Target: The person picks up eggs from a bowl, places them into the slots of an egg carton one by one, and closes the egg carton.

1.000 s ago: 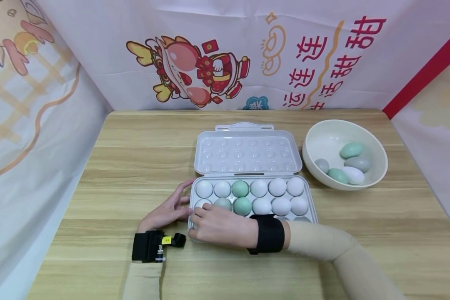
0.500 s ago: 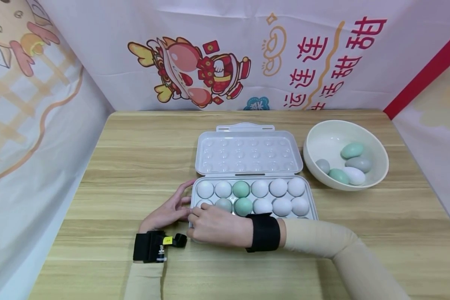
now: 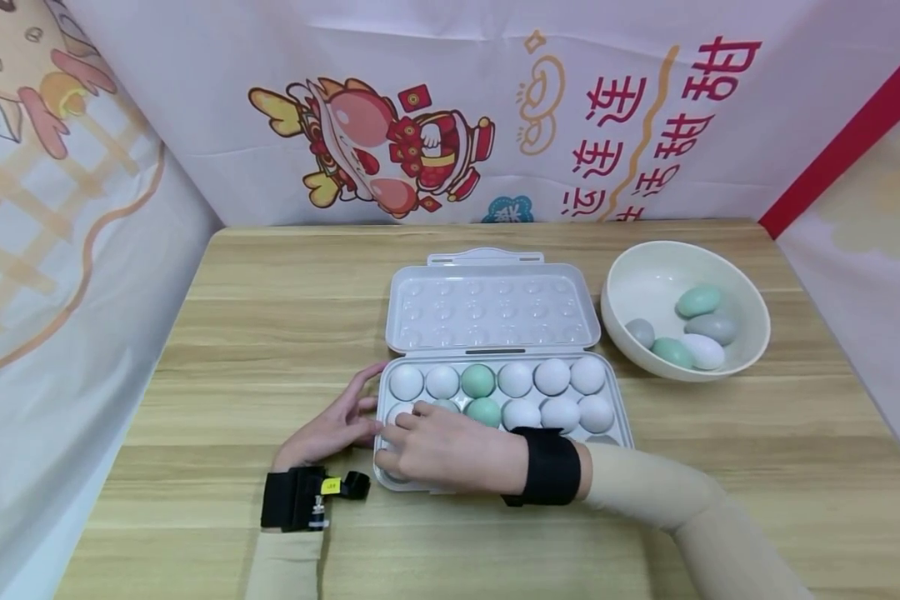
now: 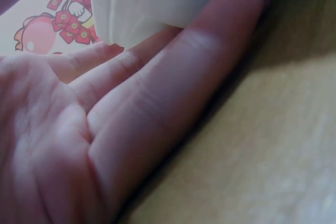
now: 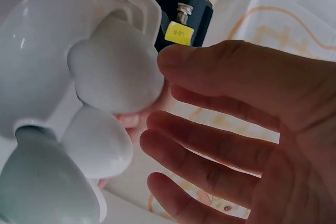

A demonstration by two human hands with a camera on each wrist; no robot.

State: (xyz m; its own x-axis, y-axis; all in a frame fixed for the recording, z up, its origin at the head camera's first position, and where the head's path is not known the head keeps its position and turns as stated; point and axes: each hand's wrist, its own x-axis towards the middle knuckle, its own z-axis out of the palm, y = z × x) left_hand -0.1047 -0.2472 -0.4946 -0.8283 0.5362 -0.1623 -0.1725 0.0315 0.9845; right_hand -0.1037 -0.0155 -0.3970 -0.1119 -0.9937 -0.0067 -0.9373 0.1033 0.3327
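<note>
A white plastic egg box [image 3: 613,392] lies lidded-open on the table, its cups holding white, green and greyish eggs. My left hand [image 3: 333,429] rests along the box's left side, fingers extended; its fingers [image 4: 152,103] lie against the wall in the left wrist view. Over the front left cups is my right hand [image 3: 450,450], which hides several of them. In the right wrist view its thumb tip is at a pale egg [image 5: 118,66], touching or nearly so, while the other fingers spread loosely apart from it. A white egg [image 5: 97,140] and a grey-green egg [image 5: 47,182] sit beside that one.
At the right, a cream bowl [image 3: 637,279] holds several green, grey and white eggs and stands close to the box. The raised-dimple lid [image 3: 492,312] lies back behind the cups. A printed cloth [image 3: 232,175] hangs beyond the wooden table [image 3: 255,333].
My right hand shifts slightly left, then back right over the front left cups. The left hand stays at the box's side. The head view moves a little.
</note>
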